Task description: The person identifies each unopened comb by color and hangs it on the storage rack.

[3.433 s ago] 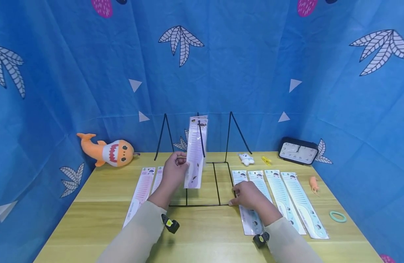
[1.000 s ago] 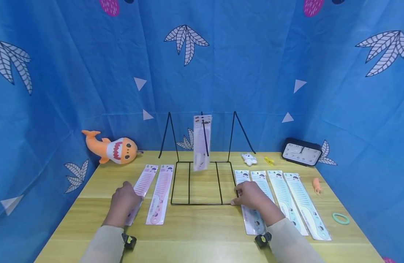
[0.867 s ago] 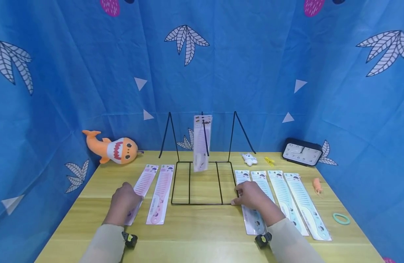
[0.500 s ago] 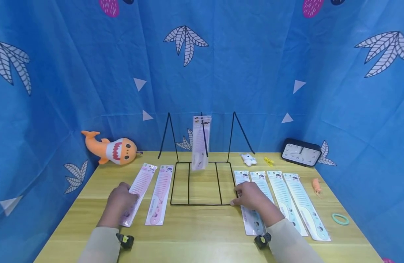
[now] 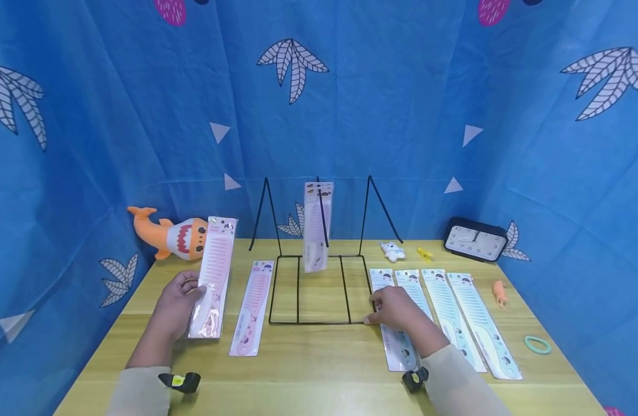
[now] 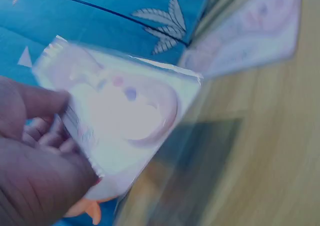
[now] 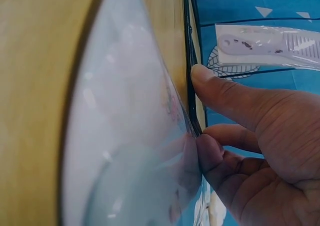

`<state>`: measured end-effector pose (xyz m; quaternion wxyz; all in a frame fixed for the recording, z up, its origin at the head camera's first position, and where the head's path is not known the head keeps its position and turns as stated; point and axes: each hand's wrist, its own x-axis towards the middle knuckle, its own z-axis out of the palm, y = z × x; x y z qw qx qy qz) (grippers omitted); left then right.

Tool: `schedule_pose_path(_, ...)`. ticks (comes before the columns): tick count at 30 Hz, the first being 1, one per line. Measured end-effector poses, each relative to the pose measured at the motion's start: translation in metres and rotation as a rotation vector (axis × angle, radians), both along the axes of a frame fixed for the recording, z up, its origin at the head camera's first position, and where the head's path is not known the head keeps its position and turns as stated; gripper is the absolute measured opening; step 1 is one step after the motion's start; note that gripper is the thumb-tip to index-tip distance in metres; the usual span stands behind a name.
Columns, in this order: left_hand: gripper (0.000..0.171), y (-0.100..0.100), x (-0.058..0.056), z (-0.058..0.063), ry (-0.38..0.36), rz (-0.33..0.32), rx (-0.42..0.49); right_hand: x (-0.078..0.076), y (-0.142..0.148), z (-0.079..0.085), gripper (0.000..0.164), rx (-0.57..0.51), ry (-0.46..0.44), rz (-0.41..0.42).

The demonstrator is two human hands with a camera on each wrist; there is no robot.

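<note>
Comb (image 5: pixel 217 263) | likely light, slippery, stiff | your left hand (image 5: pixel 175 303) pinches its palm-side edge, seemingly well chosen | your right hand (image 5: pixel 398 312) grips rack (image 5: pixel 324 323)

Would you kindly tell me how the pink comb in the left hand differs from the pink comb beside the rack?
The held comb is raised off the table; the lying comb rests flat on it. The left hand pinches the held comb, while no hand touches the lying comb. Both are pink, wrapped in clear packaging.
</note>
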<state>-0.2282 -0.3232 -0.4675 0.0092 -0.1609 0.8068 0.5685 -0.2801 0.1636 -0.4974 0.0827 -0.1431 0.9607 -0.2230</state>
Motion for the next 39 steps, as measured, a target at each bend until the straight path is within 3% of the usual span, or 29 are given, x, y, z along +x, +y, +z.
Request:
schedule_pose_path(4, 0.028, -0.001, 0.005, 0.005, 0.182, -0.087, 0.249, -0.001, 0.000, 0.001, 0.049, 0.001, 0.010, 0.006)
schedule_pose_path(9, 0.023, -0.002, 0.011, 0.001, 0.390, -0.323, 0.472, 0.000, -0.001, 0.003, 0.053, 0.010, 0.024, 0.031)
schedule_pose_path(14, 0.039, 0.000, 0.013, -0.002, 0.473, -0.515, 0.530, 0.002, -0.002, 0.004, 0.051, 0.023, 0.009, 0.025)
schedule_pose_path(20, 0.043, 0.003, 0.015, 0.002, 0.487, -0.660, 0.465, 0.003, -0.002, 0.005, 0.051, 0.011, -0.001, 0.015)
schedule_pose_path(29, 0.028, 0.009, 0.017, 0.007, 0.418, -0.694, 0.356, 0.003, -0.002, 0.005, 0.053, 0.005, -0.003, 0.012)
schedule_pose_path(39, 0.012, 0.016, 0.018, 0.012, 0.355, -0.588, 0.250, 0.002, -0.002, 0.003, 0.046, 0.004, -0.003, 0.012)
